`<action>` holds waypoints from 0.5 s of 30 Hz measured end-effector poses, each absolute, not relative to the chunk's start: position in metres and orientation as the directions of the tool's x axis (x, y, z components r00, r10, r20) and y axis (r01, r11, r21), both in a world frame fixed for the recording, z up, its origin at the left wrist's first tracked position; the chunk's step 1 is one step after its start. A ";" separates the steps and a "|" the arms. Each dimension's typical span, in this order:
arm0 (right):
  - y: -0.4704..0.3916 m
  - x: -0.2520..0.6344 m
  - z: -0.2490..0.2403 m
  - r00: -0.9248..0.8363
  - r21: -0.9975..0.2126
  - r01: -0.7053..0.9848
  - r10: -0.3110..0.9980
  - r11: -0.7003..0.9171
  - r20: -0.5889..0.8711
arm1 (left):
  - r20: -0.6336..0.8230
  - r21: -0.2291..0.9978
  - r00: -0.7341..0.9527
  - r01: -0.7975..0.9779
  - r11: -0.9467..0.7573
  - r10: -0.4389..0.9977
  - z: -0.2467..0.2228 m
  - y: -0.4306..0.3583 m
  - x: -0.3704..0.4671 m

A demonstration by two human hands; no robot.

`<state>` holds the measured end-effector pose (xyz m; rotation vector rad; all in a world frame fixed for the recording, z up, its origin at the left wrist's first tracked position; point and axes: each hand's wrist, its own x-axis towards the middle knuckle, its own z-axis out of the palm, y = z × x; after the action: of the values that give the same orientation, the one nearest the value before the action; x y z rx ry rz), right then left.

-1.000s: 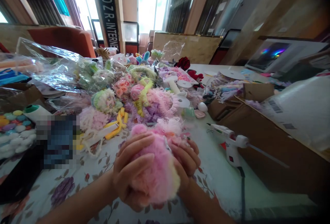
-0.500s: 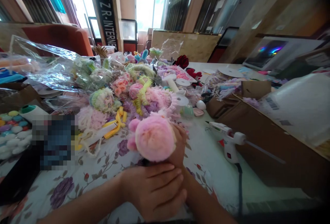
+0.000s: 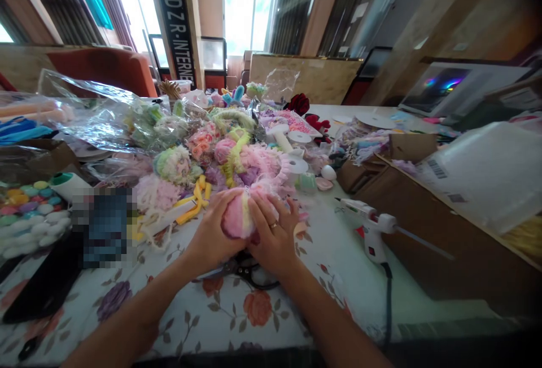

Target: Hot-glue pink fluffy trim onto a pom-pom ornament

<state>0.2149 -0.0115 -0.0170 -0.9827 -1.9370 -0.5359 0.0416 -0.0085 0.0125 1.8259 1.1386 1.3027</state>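
Left hand (image 3: 217, 230) and right hand (image 3: 273, 231) gripping pink fluffy ball (image 3: 236, 217), black sign (image 3: 174, 23) beyond reading "TI DZR-INTERNE"

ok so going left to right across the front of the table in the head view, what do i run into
Colourful pom-poms, left hand, pink fluffy ball, right hand, glue gun, white plastic package
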 end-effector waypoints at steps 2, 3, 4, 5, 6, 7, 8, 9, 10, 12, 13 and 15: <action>-0.009 0.213 -0.018 -0.270 -0.037 0.806 0.422 0.591 0.866 | 0.241 0.962 0.040 0.122 -0.244 0.970 0.011 -0.007 0.036; -0.008 0.213 -0.019 -0.233 -0.074 0.809 0.433 0.583 0.871 | 0.132 0.991 0.012 0.002 -0.132 0.991 0.011 -0.006 0.032; -0.006 0.213 -0.020 -0.188 -0.124 0.812 0.457 0.571 0.870 | 0.029 0.991 0.008 -0.131 -0.028 1.000 0.011 -0.004 0.029; -0.004 0.213 -0.021 -0.143 -0.182 0.810 0.489 0.558 0.860 | -0.053 0.965 0.028 -0.255 0.058 0.998 0.010 -0.003 0.025; -0.002 0.214 -0.022 -0.106 -0.241 0.802 0.527 0.547 0.843 | -0.113 0.924 0.051 -0.362 0.124 0.992 0.010 -0.001 0.022; -0.001 0.214 -0.023 -0.076 -0.295 0.790 0.562 0.538 0.823 | -0.160 0.874 0.065 -0.454 0.172 0.985 0.009 0.001 0.019; 0.000 0.215 -0.024 -0.054 -0.340 0.775 0.592 0.533 0.804 | -0.199 0.823 0.066 -0.530 0.203 0.978 0.008 0.003 0.016; 0.000 0.215 -0.024 -0.042 -0.374 0.758 0.612 0.534 0.790 | -0.233 0.774 0.054 -0.594 0.219 0.971 0.007 0.005 0.015; 0.000 0.215 -0.024 -0.035 -0.396 0.742 0.622 0.540 0.782 | -0.264 0.729 0.038 -0.647 0.225 0.964 0.006 0.006 0.014; -0.002 0.214 -0.023 -0.024 -0.418 0.712 0.615 0.564 0.788 | -0.308 0.658 0.016 -0.719 0.226 0.951 0.005 0.009 0.013; -0.004 0.213 -0.022 -0.025 -0.420 0.695 0.602 0.584 0.798 | -0.320 0.634 0.016 -0.740 0.226 0.947 0.004 0.009 0.014; -0.008 0.211 -0.019 -0.038 -0.408 0.659 0.570 0.632 0.821 | -0.320 0.614 0.021 -0.757 0.224 0.947 0.002 0.009 0.015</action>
<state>0.2113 -0.0082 -0.0193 -1.0121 -1.7048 -0.0964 0.0152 0.0087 0.0024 0.3059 0.7728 1.3530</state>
